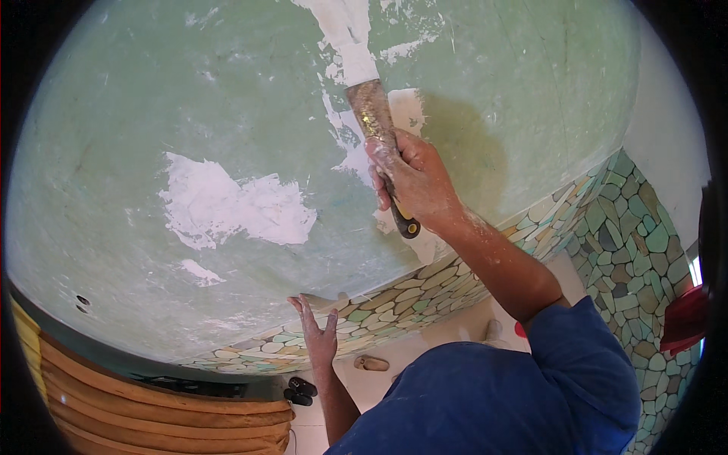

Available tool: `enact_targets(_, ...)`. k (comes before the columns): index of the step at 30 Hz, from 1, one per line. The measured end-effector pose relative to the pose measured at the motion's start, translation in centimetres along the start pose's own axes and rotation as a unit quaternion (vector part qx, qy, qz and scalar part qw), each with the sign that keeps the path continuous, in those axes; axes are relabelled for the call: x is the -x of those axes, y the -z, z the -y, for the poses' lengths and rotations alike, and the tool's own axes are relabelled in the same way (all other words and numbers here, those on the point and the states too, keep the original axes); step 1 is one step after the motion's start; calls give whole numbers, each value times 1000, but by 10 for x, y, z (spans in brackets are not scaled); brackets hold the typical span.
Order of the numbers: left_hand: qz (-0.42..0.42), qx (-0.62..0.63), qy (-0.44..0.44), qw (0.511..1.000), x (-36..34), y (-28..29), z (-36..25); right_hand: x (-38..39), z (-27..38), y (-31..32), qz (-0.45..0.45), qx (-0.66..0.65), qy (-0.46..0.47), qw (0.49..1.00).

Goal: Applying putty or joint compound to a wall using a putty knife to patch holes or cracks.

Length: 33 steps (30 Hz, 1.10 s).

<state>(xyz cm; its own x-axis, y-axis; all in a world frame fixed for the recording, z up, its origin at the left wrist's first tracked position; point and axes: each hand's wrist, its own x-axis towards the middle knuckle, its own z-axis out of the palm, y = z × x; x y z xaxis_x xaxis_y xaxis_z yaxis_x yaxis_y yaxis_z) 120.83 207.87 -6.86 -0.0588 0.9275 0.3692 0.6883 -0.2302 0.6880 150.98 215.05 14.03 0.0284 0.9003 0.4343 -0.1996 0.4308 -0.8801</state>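
My right hand (415, 178) is closed round the black and yellow handle of a putty knife (369, 106). The knife's stained blade points up the green wall (250, 98), its edge at a streak of white putty (345, 34). Lower down, my left hand (318, 337) is raised with its fingers apart, close to the wall just above the stone-patterned band. Whether its fingertips touch the wall I cannot tell. A brownish shape, perhaps a shadow, lies beside them. To the left of the knife is a broad rough patch of white putty (231, 205).
A band of stone-patterned tiles (425, 296) runs along the wall's foot and up the right side. An orange-brown draped cover (167, 409) is at the lower left. Black sandals (301, 390) and a tan shoe (371, 363) lie on the pale floor. Red cloth (686, 318) hangs at right.
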Motion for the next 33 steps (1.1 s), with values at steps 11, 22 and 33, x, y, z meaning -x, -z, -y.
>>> enact_targets(11,-8,4,9,1000,4,-6,6,20,-36,18,24,-22,-79,996)
enact_targets(22,1,13,8,1000,2,-6,5,44,-4,23,-34,314,209,925)
enact_targets(33,-3,27,16,999,4,-5,-1,34,-2,18,-59,452,260,851)
